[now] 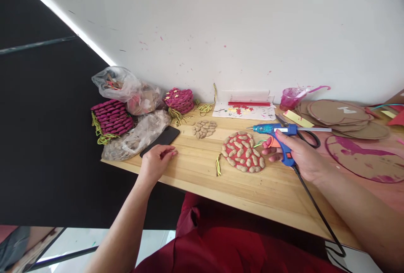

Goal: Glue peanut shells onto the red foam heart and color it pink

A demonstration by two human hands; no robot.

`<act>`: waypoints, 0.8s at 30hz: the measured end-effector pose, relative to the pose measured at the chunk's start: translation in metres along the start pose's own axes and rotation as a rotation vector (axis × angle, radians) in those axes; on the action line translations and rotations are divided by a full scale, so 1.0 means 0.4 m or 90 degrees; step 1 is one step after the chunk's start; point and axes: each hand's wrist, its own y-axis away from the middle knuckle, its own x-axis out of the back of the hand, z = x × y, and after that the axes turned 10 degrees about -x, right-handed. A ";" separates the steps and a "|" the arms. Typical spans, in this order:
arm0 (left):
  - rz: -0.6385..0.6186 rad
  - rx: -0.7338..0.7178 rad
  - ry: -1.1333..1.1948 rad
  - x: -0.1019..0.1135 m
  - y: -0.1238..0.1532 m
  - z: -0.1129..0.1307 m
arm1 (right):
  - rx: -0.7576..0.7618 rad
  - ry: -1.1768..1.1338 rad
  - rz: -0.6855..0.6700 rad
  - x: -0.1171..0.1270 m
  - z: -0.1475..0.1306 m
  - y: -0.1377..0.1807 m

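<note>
My right hand (303, 155) grips a blue hot glue gun (285, 140), fingers around its handle and at the orange trigger. The nozzle points left above the table, and a clear glue stick (317, 129) juts out of the back. Below the nozzle lies a red round piece (235, 144) covered with peanuts in their shells, a yellow-green yarn tassel (218, 165) at its left. My left hand (156, 161) rests at the table's front edge, fingers curled together and nothing visible in them. Beside it is a black phone-like slab (162, 138). Loose peanuts (204, 129) form a patch behind the red piece.
Plastic bags (135, 136) and woven magenta pieces (112, 118) crowd the left end. White paper with star cutouts (243, 111) lies at the back. To the right are a pink-stained cup (288, 98), black-handled scissors (311, 140) and stacked cardboard shapes (341, 111). A black cord (318, 208) hangs from the gun.
</note>
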 end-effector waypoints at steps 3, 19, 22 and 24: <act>0.029 -0.020 -0.062 0.011 0.015 0.006 | 0.001 0.005 -0.005 0.001 0.001 0.000; 0.024 -0.067 -0.071 0.001 0.020 0.009 | -0.004 0.012 -0.008 0.001 0.001 -0.001; -0.015 -0.030 -0.044 0.008 0.014 0.002 | 0.001 0.019 -0.015 0.004 0.002 -0.002; -0.039 -0.013 -0.016 0.009 0.009 0.002 | 0.001 0.021 -0.014 0.004 0.002 -0.001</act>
